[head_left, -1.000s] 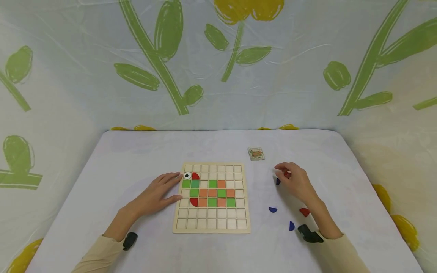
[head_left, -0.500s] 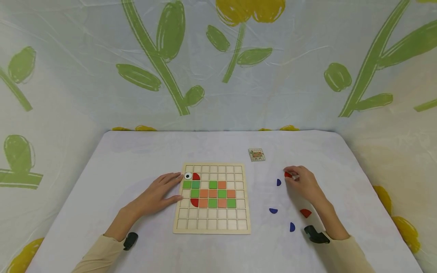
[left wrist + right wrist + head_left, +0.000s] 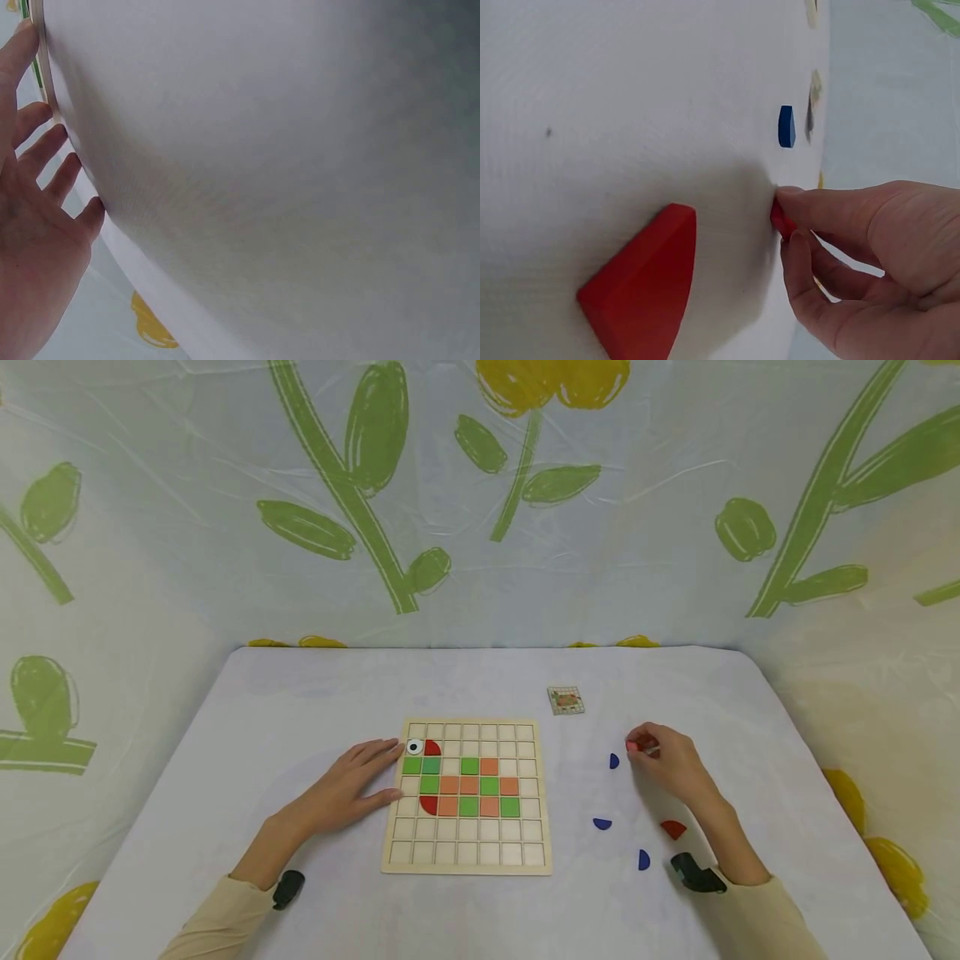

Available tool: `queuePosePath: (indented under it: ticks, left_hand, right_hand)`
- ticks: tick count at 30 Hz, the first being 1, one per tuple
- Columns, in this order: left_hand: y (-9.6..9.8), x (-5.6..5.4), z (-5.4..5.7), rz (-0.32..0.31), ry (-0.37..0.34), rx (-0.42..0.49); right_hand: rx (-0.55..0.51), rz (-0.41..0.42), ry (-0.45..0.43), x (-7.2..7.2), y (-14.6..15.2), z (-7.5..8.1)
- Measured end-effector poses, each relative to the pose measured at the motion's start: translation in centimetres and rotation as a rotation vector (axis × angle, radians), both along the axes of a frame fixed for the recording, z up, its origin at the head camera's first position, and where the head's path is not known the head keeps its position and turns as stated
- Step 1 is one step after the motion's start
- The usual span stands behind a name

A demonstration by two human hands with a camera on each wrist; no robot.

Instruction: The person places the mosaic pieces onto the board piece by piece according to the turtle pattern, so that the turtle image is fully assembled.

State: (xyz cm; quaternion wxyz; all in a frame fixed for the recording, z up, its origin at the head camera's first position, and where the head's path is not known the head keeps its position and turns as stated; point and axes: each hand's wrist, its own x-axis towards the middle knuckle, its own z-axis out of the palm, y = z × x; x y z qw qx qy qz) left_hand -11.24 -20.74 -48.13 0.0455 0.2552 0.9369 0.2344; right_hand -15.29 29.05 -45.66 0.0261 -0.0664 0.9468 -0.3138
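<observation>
My left hand (image 3: pixel 341 789) rests at the left edge of a wooden grid board (image 3: pixel 487 858), its fingers spread and touching the rim. On the board sit green and orange square tiles, two red quarter-round pieces and a white eye disc (image 3: pixel 415 747). Right of the board, my right hand (image 3: pixel 670 764) pinches a small red piece (image 3: pixel 781 220) between thumb and fingers, close to the table top; its full outline is hidden. Just left of those fingers lies a blue half-round piece (image 3: pixel 614 761). A red quarter-round piece (image 3: pixel 673 830) lies below the right hand, near the wrist.
Two more blue half-round pieces, one (image 3: pixel 602 823) nearer the board and one (image 3: pixel 643 860) closer to me, lie on the white table. A small picture card (image 3: pixel 566 700) is at the board's upper right. Flowered cloth walls enclose the table.
My right hand has drawn back slightly to the right, away from the nearest blue piece, and now pinches the red piece. The left hand stays on the board's edge.
</observation>
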Motion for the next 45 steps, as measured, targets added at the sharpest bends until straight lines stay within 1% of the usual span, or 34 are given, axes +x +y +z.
queuePosePath:
  ticks: [6, 11, 19, 27, 32, 40, 45]
  left_hand:
    - [-0.1, 0.1, 0.0, 0.001, -0.003, 0.000]
    - [-0.1, 0.1, 0.1, 0.007, -0.009, -0.001]
    - [0.0, 0.1, 0.2, 0.016, -0.023, -0.004]
    - [0.0, 0.1, 0.3, 0.014, -0.023, -0.008]
    - [0.0, 0.1, 0.3, 0.016, -0.025, -0.009]
    - [-0.1, 0.1, 0.5, 0.016, -0.036, -0.001]
    - [-0.1, 0.0, 0.5, 0.009, -0.037, -0.004]
  right_hand:
    - [-0.007, 0.026, 0.019, 0.0, -0.1, 0.4]
    - [0.009, 0.049, 0.020, -0.1, -0.5, 0.8]
    - [0.015, 0.074, 0.070, -0.7, -1.6, 1.5]
    - [-0.037, 0.082, 0.058, -1.3, -3.4, 1.9]
    - [-0.082, 0.107, 0.063, -1.6, -4.8, 2.0]
    - [-0.153, 0.156, 0.082, -2.1, -7.1, 1.5]
    - [-0.180, 0.188, 0.086, -2.3, -8.6, 1.2]
